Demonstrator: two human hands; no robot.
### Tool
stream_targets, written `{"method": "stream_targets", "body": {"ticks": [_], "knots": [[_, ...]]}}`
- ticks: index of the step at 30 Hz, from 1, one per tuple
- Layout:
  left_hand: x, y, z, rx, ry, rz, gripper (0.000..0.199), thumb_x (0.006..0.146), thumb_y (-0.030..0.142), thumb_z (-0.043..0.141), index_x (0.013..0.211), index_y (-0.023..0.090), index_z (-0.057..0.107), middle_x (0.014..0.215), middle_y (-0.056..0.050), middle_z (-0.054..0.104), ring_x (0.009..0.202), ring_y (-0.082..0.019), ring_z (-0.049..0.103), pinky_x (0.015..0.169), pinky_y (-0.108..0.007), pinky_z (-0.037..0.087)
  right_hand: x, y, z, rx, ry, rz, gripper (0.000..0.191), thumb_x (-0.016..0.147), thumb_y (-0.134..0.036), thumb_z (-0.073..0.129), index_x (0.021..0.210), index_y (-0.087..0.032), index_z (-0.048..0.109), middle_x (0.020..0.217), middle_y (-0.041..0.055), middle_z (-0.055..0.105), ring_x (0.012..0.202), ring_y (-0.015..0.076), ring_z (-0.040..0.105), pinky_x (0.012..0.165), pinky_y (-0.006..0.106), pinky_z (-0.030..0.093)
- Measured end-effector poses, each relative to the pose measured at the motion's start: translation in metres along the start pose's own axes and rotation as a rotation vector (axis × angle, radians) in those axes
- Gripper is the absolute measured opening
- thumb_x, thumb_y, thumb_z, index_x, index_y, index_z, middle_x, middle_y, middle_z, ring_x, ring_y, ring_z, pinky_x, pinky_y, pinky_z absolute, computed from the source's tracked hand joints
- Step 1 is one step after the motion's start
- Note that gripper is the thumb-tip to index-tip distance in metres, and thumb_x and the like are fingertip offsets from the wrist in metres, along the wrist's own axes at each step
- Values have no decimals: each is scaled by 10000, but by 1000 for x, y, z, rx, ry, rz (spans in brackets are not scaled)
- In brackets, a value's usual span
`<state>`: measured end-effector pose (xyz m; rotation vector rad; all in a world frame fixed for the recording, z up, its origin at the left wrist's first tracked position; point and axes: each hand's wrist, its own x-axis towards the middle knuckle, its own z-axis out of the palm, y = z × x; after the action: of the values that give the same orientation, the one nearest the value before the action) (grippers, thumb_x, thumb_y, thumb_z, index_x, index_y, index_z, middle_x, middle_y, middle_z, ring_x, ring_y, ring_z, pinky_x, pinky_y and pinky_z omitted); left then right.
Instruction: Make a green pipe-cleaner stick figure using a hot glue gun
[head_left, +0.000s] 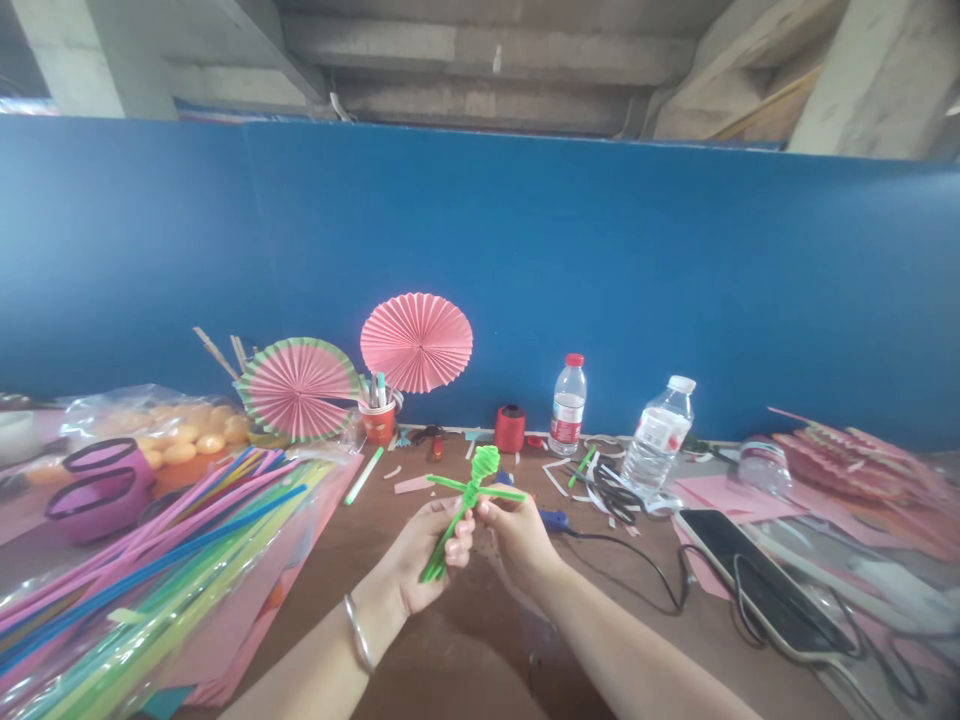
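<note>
Below the frame's centre, the left hand (429, 553) grips a green pipe-cleaner figure (472, 492) — the right hand (523, 538) pinches it higher up. Farther back on the desk (457, 660), right of centre, stands a red-capped bottle (568, 408).

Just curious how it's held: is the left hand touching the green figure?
Touching: the head view shows the left hand curled around the green figure below its arms.
</note>
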<state>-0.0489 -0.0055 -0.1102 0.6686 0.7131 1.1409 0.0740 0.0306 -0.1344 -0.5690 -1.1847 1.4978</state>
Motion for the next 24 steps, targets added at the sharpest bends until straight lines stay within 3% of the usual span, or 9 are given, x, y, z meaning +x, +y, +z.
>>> {"method": "stream_targets", "body": {"ticks": [5,8,11,15,17,21,24], "knots": [[-2,1,0,51,-17,-76,197,693,273,624,630,114,527,480,70,352,371,-39,386,401,-172,318,-2,0,-1,71,-8,4,162,582,-252,713,596,-149,589,690,15,599,642,132,570,583,251,473],[0,-2,2,130,38,-64,249,727,369,580,651,144,506,470,79,351,324,-32,317,356,-166,249,-3,1,1,90,-6,22,203,579,-272,717,588,-155,551,681,10,598,609,134,575,562,257,477],[2,-8,4,208,122,40,270,735,407,568,659,154,507,466,72,390,319,-17,248,336,-154,126,-3,5,1,70,30,18,215,603,-281,695,584,-157,521,606,2,591,528,130,563,519,254,463],[4,-14,3,418,156,281,276,765,402,525,675,143,556,502,35,453,390,-56,336,348,-180,181,0,9,-1,41,98,-17,187,629,-261,667,576,-153,524,579,-5,592,512,119,548,529,246,449],[5,-15,1,482,138,334,272,767,394,523,689,139,574,529,23,483,411,-66,360,359,-190,200,2,10,-3,46,110,-27,165,636,-247,660,583,-149,538,628,7,618,560,123,564,569,249,450],[8,-14,-4,424,117,299,241,750,344,566,632,134,548,507,36,467,421,-55,362,394,-179,220,6,10,-6,49,105,-39,110,630,-224,677,641,-140,608,711,33,654,665,140,588,665,260,447],[9,-13,-6,331,58,237,238,766,327,548,631,133,520,483,51,422,408,-42,335,414,-176,216,6,8,-5,74,64,-24,115,639,-244,676,632,-150,609,653,24,645,612,136,581,643,266,448]]}}
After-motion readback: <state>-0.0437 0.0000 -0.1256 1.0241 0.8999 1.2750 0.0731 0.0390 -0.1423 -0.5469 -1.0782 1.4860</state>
